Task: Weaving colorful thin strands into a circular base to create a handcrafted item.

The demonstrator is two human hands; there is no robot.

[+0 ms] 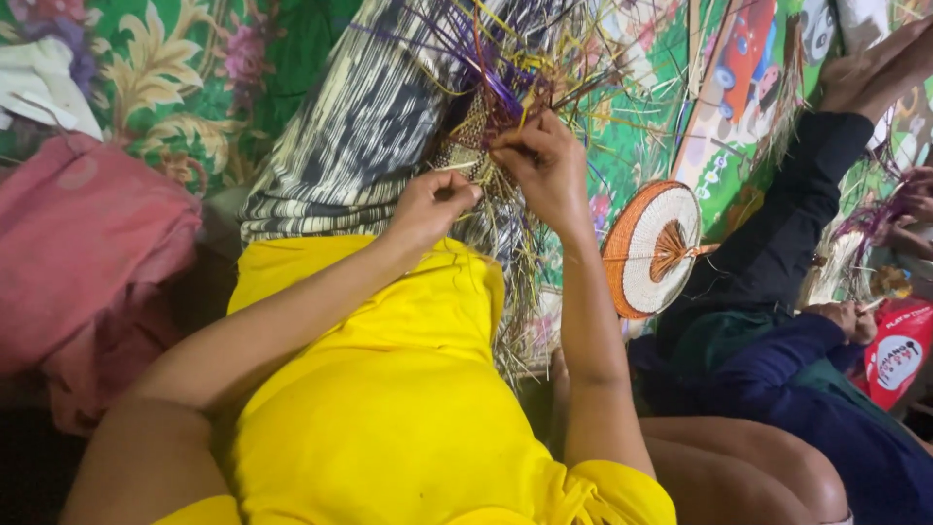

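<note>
Left hand closed in a loose fist, fingertips pinched on thin pale strands at the near edge of the half-woven straw piece. Right hand just beside it, fingers curled and clamped on the woven part where purple and yellow strips fan out. Hands close together, almost touching, both on the same piece.

Piece held up over the lap, above the yellow garment, with loose ends hanging down between the forearms.

Handling, as a judgement: very light; woven section firm but flexible, free strands springy, thin, likely to slip or kink if bent sharply. Best grip at the tight woven edge, pinching single strands near their root rather than at the tips.

Farther out: striped black-and-cream cloth behind the piece, green floral mat at far left, pink cloth bundle at left. To the right, a finished round fan, white with an orange rim, lying flat. Beyond it a second person in dark blue sleeves, hands on their own strands.
</note>
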